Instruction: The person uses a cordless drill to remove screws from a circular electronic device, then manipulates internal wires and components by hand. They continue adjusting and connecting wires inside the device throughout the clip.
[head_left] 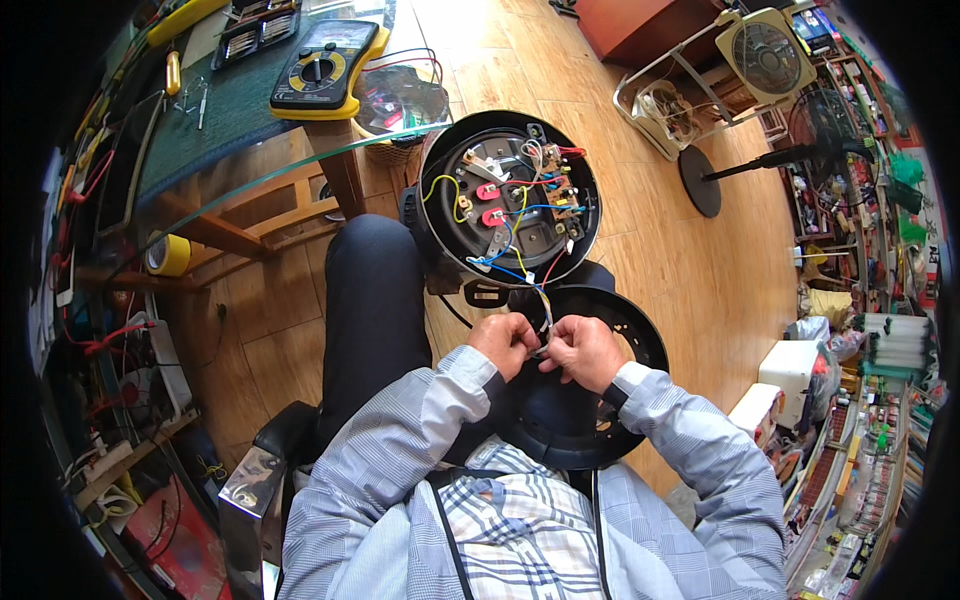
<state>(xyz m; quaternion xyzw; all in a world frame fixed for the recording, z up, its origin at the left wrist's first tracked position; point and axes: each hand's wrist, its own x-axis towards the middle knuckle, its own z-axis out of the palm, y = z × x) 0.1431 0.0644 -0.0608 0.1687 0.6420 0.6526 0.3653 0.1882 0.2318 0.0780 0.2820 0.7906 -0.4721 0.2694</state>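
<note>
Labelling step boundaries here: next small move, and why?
Probably ease the wire bundle straight between the left hand and right hand before shifting the black round cover. Both hands' fingertips are at the wires, close together, and the bundle comes out of the open appliance base, so moving the cover first might tug it.

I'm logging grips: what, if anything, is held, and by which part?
Left hand and right hand pinch thin whitish-grey wiring at its lower visible stretch; whether its end, unclear.
</note>
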